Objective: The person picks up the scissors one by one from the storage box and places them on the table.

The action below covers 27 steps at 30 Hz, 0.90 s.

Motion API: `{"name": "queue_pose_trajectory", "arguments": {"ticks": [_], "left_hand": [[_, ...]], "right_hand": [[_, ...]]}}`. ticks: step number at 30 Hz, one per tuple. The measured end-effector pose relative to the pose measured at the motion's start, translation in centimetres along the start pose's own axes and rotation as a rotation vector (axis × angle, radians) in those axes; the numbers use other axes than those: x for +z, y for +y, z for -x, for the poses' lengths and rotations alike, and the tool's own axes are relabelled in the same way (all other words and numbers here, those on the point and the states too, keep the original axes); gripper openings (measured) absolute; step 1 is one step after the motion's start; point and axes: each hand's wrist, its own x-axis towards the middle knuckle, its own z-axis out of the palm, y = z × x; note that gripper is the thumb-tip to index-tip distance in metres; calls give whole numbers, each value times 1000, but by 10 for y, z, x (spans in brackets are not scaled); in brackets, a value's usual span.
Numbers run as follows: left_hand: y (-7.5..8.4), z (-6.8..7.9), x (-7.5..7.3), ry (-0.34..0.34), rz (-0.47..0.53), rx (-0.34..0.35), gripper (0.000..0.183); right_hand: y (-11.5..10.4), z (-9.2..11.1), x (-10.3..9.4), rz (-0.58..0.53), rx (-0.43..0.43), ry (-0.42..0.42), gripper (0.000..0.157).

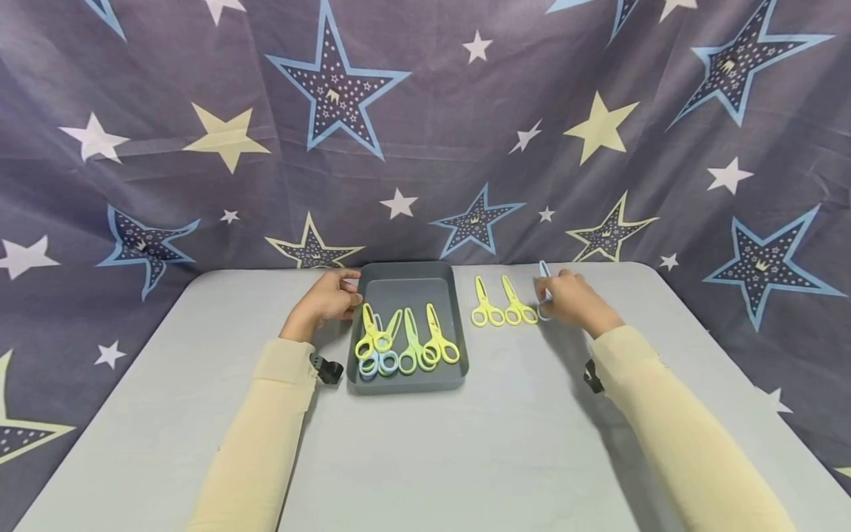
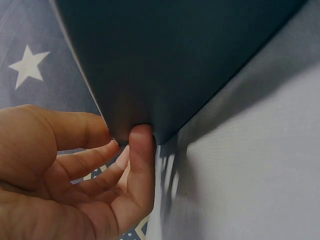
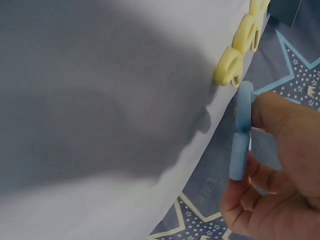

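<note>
Your right hand [image 1: 575,298] pinches blue scissors [image 3: 243,110], right of centre | your left hand [image 1: 328,298] pinches the grey tray [image 1: 407,386], mid-frame | apparently partway: two yellow scissors [image 1: 482,294] lined up between, blue scissors not yet released, more scissors [image 1: 411,334] inside the grey tray

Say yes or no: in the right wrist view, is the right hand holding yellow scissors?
No, the right hand holds blue scissors by the handles.

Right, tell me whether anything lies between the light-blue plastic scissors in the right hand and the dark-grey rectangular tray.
Yes: two pairs of yellow plastic scissors lie side by side on the pale tabletop, between the light-blue scissors and the tray. Nothing else visible does. A lifted path would likely clear them.
</note>
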Motion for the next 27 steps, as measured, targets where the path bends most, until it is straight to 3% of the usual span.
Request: {"name": "queue_pose_trajectory", "arguments": {"ticks": [27], "left_hand": [[1, 1, -1, -10, 12, -11, 62]], "right_hand": [[15, -14, 13, -48, 80, -145, 15]]}}
